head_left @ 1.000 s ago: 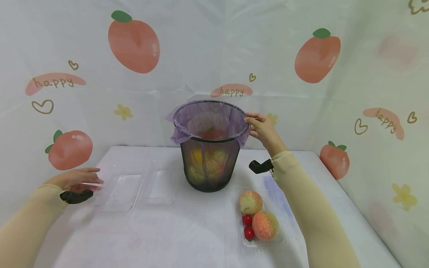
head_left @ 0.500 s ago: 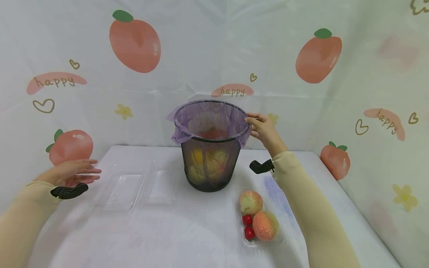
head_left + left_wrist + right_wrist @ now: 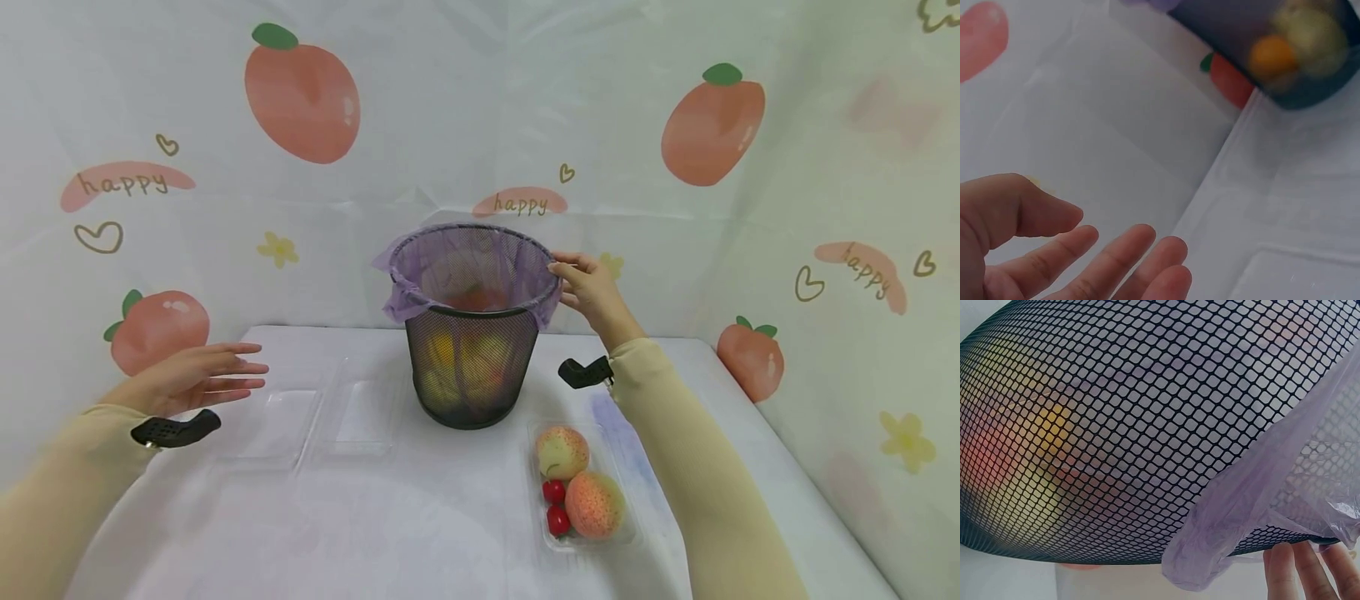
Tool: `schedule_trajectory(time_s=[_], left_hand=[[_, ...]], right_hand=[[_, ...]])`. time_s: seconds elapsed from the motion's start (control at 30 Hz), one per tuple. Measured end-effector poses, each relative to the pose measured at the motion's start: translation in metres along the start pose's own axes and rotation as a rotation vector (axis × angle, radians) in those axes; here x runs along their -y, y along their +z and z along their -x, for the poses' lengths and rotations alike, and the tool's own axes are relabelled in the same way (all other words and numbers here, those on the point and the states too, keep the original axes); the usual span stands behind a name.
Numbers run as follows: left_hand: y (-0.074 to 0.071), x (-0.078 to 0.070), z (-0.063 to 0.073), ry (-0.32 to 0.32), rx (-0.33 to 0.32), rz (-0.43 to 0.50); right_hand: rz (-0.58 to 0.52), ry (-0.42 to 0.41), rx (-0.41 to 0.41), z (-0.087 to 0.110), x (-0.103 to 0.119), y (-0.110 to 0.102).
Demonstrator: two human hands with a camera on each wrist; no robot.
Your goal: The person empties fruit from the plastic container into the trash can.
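Note:
A black mesh wastebasket (image 3: 471, 375) stands upright at the middle of the table, lined with a purple plastic bag (image 3: 405, 302) folded over its rim. Fruit shows through the mesh, among it an orange (image 3: 1272, 57). My right hand (image 3: 594, 292) pinches the basket's rim and bag on the right side, thumb on top; its fingers (image 3: 1282, 569) reach the outside of the rim in the right wrist view. My left hand (image 3: 197, 377) hovers with fingers spread, holding nothing, over the left end of a clear plastic container (image 3: 273, 429) at the left.
Beside that container lies another clear plastic one (image 3: 360, 412). Right of the basket, a clear tray (image 3: 547, 542) holds a peach (image 3: 595, 505), a second peach-like fruit (image 3: 562, 452) and two red cherries (image 3: 557, 521). A printed curtain (image 3: 450, 108) hangs behind the white table (image 3: 420, 533).
My left hand has risen from low beside the left container, then moved right above it, its fingers spreading. My right hand stays at the basket's rim.

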State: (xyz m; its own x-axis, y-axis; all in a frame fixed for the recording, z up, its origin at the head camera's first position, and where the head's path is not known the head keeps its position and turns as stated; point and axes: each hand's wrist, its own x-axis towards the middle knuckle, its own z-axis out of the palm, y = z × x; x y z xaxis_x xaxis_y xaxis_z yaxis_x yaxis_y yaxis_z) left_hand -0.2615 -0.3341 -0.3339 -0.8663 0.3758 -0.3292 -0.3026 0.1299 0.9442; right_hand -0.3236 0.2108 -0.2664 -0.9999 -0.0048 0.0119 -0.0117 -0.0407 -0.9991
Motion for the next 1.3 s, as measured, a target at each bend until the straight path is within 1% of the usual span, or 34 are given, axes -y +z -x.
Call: schedule_trajectory(time_s=[0.07, 0.2, 0.27, 0.4, 0.67, 0.8, 0.93, 1.03, 1.2, 1.3], left_hand=[[0.009, -0.001, -0.002, 0.02, 0.023, -0.007], [0.028, -0.003, -0.004, 0.061, 0.095, -0.031], [0.038, -0.004, -0.006, 0.071, 0.123, -0.048], [0.056, -0.004, -0.01, 0.082, 0.149, -0.084], [0.09, -0.007, -0.014, 0.086, 0.143, -0.134], [0.103, -0.004, -0.018, 0.084, 0.156, -0.139], [0.117, 0.002, -0.025, 0.098, 0.209, -0.128], [0.13, 0.005, -0.029, 0.107, 0.251, -0.125], [0.152, 0.008, -0.035, 0.107, 0.307, -0.129], [0.165, 0.01, -0.038, 0.099, 0.327, -0.127]], right_hand=[[-0.001, 0.001, -0.001, 0.0, 0.0, 0.0], [0.004, -0.005, 0.002, 0.0, 0.0, -0.001], [0.009, -0.007, 0.002, 0.0, -0.001, -0.001], [0.003, -0.005, -0.001, 0.0, -0.001, 0.0], [0.002, -0.016, -0.001, 0.0, -0.002, 0.0], [-0.002, -0.016, 0.004, 0.0, -0.002, -0.001], [-0.014, -0.006, 0.008, -0.001, -0.001, -0.001], [-0.007, -0.008, 0.012, 0.0, -0.001, -0.002], [-0.007, -0.025, 0.016, 0.0, -0.002, -0.002], [-0.018, -0.024, 0.018, 0.001, -0.002, -0.001]])
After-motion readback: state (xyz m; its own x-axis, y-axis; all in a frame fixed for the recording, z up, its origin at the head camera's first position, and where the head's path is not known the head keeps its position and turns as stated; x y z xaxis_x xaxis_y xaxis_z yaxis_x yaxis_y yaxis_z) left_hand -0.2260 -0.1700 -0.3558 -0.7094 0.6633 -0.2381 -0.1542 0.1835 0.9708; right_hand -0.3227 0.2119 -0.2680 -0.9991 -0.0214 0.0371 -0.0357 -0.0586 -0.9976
